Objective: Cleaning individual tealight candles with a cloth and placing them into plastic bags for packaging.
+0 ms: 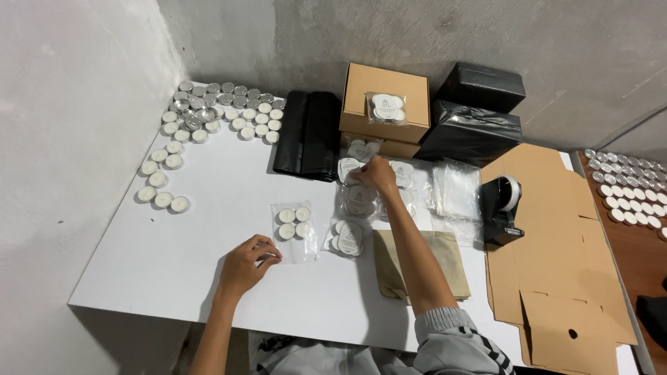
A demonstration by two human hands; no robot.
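My left hand (248, 264) rests on the white table (194, 222), fingertips pinching the lower left corner of a clear bag of tealight candles (294, 223). My right hand (377, 173) reaches forward over a heap of filled, labelled candle bags (354, 208) and holds one labelled bag (349, 169) at its edge. Another filled bag (386, 107) lies on top of a closed brown cardboard box (384, 103).
Loose tealights and empty metal cups (215, 111) crowd the far left corner and left edge. Black plastic bundles (309, 135) and black-wrapped boxes (472, 121) stand at the back. Empty clear bags (457, 191), a black tape dispenser (504, 208), flat cardboard (556, 243), a tan cloth (417, 267), more tealights (629, 187).
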